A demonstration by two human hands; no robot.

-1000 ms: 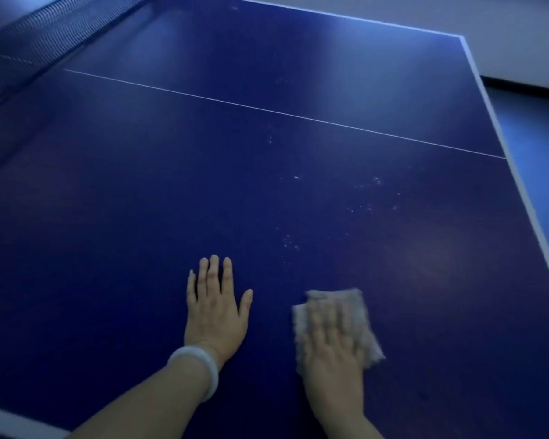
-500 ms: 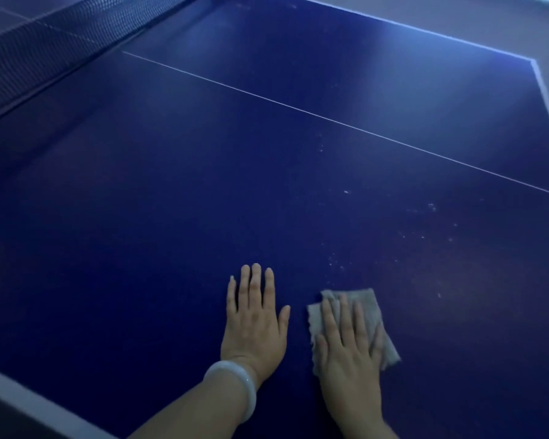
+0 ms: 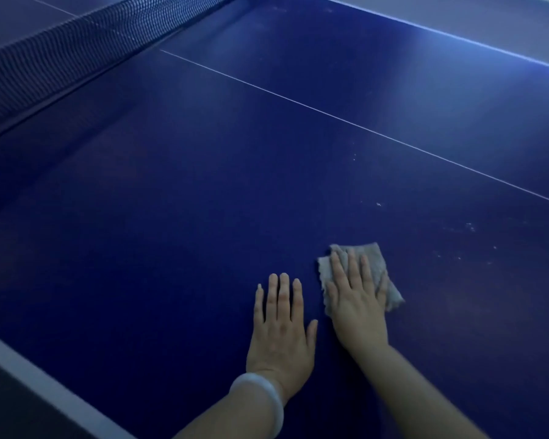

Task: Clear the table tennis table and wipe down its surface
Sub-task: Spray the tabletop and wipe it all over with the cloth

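Observation:
The blue table tennis table [image 3: 178, 236] fills the view. My right hand [image 3: 357, 304] lies flat, fingers spread, pressing a grey cloth [image 3: 376, 259] against the surface. The cloth shows beyond my fingertips and to the right of my hand. My left hand [image 3: 281, 327] rests flat on the table just left of it, fingers together, holding nothing, with a white bangle on the wrist. Pale specks and smudges [image 3: 469, 229] dot the surface to the right of the cloth.
The dark net [image 3: 61, 58] runs across the upper left. A thin white centre line [image 3: 362, 128] crosses the table diagonally. The white near edge [image 3: 45, 384] is at lower left, the far edge [image 3: 457, 38] at upper right.
My right hand has pushed the cloth forward, away from me, past my left fingertips. The view has swung left, showing more of the net. My left hand stays planted.

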